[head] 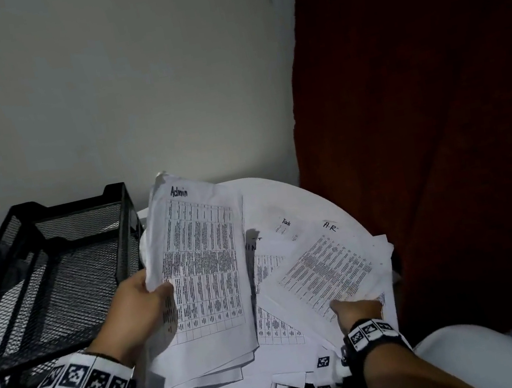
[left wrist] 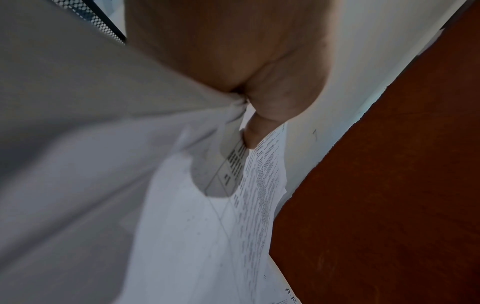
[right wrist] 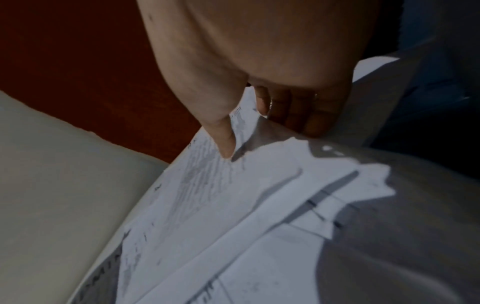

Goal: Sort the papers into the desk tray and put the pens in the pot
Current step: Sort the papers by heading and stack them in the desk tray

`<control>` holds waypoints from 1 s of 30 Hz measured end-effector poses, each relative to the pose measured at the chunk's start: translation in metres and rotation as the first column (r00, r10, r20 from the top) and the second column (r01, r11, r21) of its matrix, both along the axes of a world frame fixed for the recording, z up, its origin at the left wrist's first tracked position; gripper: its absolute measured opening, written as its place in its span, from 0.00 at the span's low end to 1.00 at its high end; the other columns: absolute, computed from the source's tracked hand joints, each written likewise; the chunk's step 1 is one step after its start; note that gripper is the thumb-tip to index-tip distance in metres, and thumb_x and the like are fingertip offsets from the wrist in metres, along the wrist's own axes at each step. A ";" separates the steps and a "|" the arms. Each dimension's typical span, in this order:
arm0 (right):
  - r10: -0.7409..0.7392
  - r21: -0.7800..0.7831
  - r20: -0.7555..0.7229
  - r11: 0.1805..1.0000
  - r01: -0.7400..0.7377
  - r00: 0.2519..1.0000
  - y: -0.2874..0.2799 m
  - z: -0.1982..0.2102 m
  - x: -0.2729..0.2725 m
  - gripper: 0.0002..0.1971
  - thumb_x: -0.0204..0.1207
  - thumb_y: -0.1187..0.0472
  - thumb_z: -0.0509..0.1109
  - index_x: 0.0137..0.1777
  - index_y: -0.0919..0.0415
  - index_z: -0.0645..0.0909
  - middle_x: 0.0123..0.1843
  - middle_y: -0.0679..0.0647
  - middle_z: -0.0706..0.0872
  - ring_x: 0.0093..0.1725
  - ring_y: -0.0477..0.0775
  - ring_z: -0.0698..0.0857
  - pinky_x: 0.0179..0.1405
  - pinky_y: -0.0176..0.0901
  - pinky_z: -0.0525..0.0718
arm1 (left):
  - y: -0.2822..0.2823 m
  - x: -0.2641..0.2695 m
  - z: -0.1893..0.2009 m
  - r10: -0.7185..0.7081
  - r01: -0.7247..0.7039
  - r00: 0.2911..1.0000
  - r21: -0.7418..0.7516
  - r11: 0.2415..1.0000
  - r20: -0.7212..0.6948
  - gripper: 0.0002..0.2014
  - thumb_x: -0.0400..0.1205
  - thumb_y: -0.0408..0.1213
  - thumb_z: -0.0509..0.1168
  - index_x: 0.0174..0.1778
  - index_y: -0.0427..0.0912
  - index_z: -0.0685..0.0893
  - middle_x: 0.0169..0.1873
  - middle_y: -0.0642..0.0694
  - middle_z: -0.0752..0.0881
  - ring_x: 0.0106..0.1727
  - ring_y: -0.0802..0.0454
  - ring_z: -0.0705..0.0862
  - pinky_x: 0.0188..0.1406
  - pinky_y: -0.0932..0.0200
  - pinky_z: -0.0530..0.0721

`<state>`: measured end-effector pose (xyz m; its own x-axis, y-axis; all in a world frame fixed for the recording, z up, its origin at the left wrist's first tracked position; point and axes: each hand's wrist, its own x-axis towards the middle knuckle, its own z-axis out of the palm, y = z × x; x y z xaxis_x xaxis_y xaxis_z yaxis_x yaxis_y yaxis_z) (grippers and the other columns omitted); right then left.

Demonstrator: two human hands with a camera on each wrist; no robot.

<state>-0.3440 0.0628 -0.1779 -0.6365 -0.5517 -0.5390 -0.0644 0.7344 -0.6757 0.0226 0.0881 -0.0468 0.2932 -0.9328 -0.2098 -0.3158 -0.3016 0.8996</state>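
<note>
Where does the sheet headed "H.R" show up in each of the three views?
Head: the H.R sheet lies right of centre on the pile, its near edge pinched by the right hand.
Left wrist: only its far strip of print shows, centre-right, with the heading at the bottom edge.
Right wrist: it runs from centre down to the lower left, under the thumb.
Shared landmark: the red curtain, along the right in the head and left wrist views, upper left in the right wrist view.

A round white table [head: 299,200] stands against a pale wall [head: 127,80], beside a dark red curtain [head: 434,96]
</note>
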 end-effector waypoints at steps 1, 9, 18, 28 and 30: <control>0.034 0.014 -0.011 0.999 -0.034 0.999 0.001 -0.002 -0.001 0.29 0.73 0.62 0.82 0.70 0.76 0.80 0.64 0.67 0.88 0.65 0.68 0.88 0.62 0.53 0.87 | 0.000 0.000 0.000 -0.002 0.002 1.000 0.005 1.000 0.006 0.02 0.86 0.33 0.69 0.51 0.39 0.84 0.33 0.37 0.87 0.31 0.41 0.85 0.33 0.43 0.87; 0.208 0.047 -0.232 0.978 -0.203 0.950 0.006 0.011 -0.009 0.11 0.88 0.57 0.64 0.52 0.65 0.83 0.64 0.67 0.90 0.65 0.67 0.88 0.60 0.52 0.84 | 0.000 0.000 0.005 -0.006 0.005 0.999 0.017 1.000 0.051 0.01 0.85 0.33 0.70 0.49 0.40 0.84 0.35 0.35 0.90 0.35 0.32 0.90 0.37 0.33 0.90; 0.112 -0.158 -0.167 0.978 -0.139 0.980 0.005 0.035 -0.006 0.18 0.88 0.69 0.59 0.75 0.69 0.80 0.54 0.60 0.84 0.59 0.65 0.86 0.60 0.44 0.84 | 0.000 0.001 0.007 -0.018 0.016 0.991 0.013 1.000 0.134 0.04 0.84 0.31 0.70 0.52 0.36 0.86 0.36 0.37 0.90 0.34 0.40 0.87 0.34 0.51 0.85; -0.022 -0.482 -0.140 0.875 -0.049 0.990 0.007 0.076 0.012 0.20 0.87 0.73 0.59 0.73 0.64 0.85 0.61 0.66 0.89 0.54 0.68 0.86 0.62 0.56 0.85 | 0.004 0.006 0.013 -0.008 0.007 0.997 0.017 1.000 0.077 0.07 0.85 0.31 0.68 0.57 0.40 0.87 0.41 0.39 0.92 0.42 0.38 0.91 0.46 0.41 0.92; -0.009 -0.579 -0.058 0.815 -0.026 0.998 0.006 0.097 0.019 0.19 0.89 0.70 0.59 0.72 0.61 0.86 0.59 0.58 0.90 0.53 0.63 0.86 0.60 0.52 0.85 | 0.004 0.007 0.013 -0.002 0.001 0.998 0.022 1.000 0.070 0.07 0.85 0.31 0.67 0.58 0.40 0.86 0.42 0.40 0.92 0.44 0.38 0.91 0.48 0.41 0.91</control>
<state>-0.3254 0.0685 -0.0805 -0.6493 -0.7561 -0.0821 -0.1192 0.2078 -0.9709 0.0296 0.0917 -0.0336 0.3062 -0.9287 -0.2091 -0.3780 -0.3202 0.8687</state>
